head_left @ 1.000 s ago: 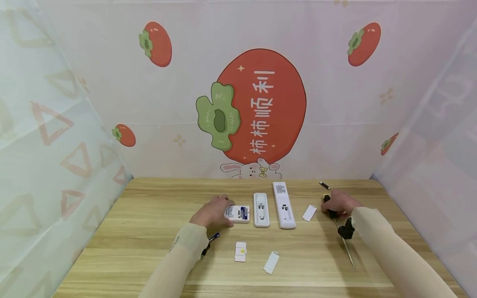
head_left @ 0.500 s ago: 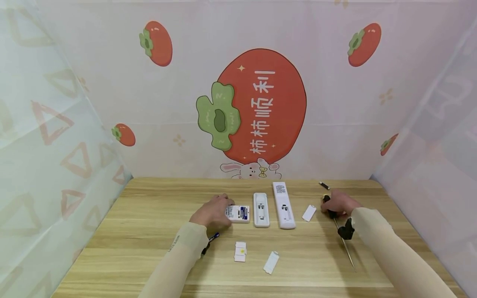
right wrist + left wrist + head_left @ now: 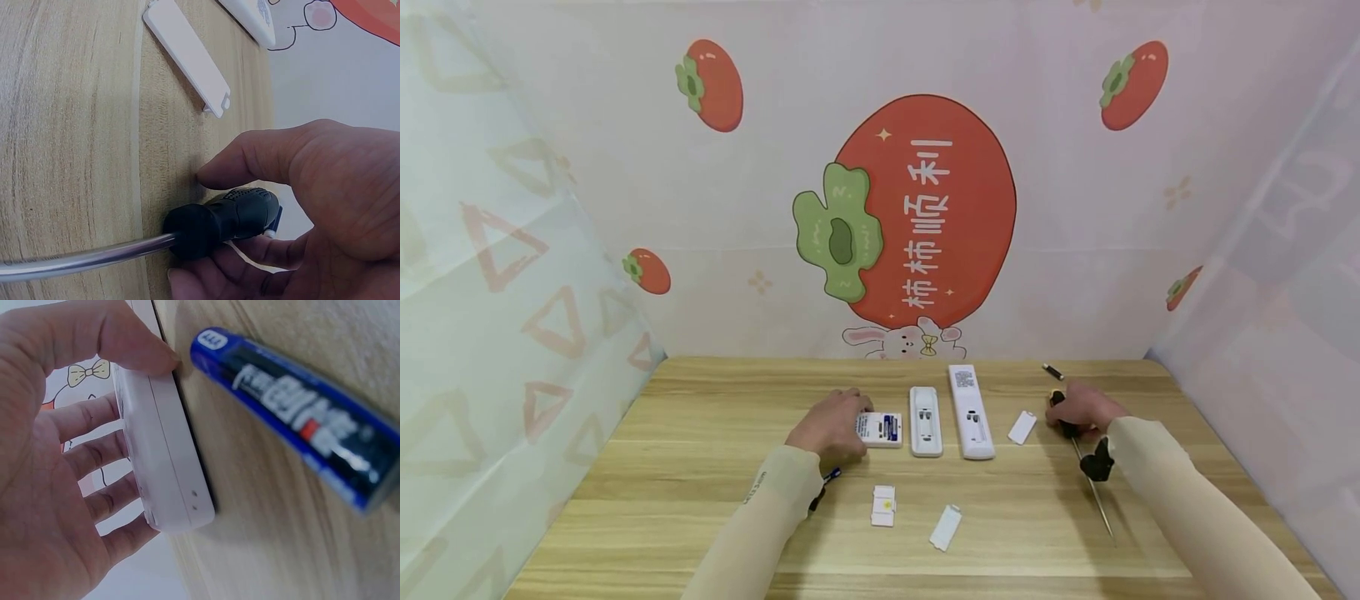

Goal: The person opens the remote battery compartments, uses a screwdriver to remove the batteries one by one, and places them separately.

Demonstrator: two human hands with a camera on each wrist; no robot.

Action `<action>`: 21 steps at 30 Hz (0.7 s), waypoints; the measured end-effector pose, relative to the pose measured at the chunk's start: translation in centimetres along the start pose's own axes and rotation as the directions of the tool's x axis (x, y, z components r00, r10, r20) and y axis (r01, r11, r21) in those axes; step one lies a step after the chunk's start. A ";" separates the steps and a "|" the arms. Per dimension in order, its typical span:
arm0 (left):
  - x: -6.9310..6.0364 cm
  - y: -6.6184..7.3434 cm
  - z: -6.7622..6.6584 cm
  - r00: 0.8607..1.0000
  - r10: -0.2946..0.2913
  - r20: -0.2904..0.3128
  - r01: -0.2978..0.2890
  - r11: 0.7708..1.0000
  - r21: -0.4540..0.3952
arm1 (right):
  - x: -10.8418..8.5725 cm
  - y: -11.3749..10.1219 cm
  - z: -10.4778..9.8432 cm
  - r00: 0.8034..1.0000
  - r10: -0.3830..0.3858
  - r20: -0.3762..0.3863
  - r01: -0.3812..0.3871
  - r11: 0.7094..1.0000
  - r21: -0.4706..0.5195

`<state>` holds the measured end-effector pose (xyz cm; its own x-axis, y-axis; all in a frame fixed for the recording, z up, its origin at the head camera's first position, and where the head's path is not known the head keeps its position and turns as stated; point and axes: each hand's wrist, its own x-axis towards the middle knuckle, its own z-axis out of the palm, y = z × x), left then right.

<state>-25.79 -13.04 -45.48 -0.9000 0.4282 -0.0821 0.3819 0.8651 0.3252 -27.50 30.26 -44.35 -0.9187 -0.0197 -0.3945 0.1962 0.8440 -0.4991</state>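
Observation:
My left hand (image 3: 831, 427) holds a short white remote control (image 3: 880, 429) by its left end, thumb on one side and fingers on the other, as the left wrist view shows. Blue batteries show in its uncovered battery bay. A blue AAA battery (image 3: 300, 419) lies on the table just beside this hand. On the right, my right hand (image 3: 1084, 407) has its thumb and fingers around the black handle of a screwdriver (image 3: 215, 219). The metal shaft points toward the table's front. Part of the handle is hidden behind the fingers.
Two longer white remotes, a middle one (image 3: 926, 422) and a right one (image 3: 972, 412), lie with bays uncovered. Battery covers lie about: one at right (image 3: 1022, 428), one in front (image 3: 945, 527), another with a yellow mark (image 3: 883, 506). A black battery (image 3: 1053, 372) lies far right.
The left hand has shifted very slightly on the short remote, its thumb a little further left. The right hand and screwdriver look unmoved.

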 end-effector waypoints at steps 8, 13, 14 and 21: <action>0.2 -0.1 -0.1 1.000 -0.008 0.007 0.008 1.000 -0.002 | -0.3 -0.5 -0.2 1.000 -0.001 0.001 0.001 1.000 0.003; 0.0 0.1 -0.1 1.000 -0.022 0.016 0.022 0.999 -0.039 | -0.5 -0.5 -0.1 1.000 -0.005 0.003 0.005 1.000 0.015; 0.0 0.1 0.0 1.000 -0.025 0.018 0.026 0.999 -0.047 | -0.5 -0.5 0.0 1.000 -0.005 0.004 0.005 1.000 0.017; -0.2 0.4 -0.1 0.999 -0.046 0.012 0.047 0.996 -0.071 | -0.6 -0.3 0.2 0.999 -0.042 -0.018 0.042 0.999 -0.003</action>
<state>-25.49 -12.86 -45.22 -0.9141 0.3907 -0.1088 0.3232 0.8637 0.3867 -26.90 29.89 -44.08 -0.9321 -0.0459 -0.3592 0.1561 0.8441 -0.5130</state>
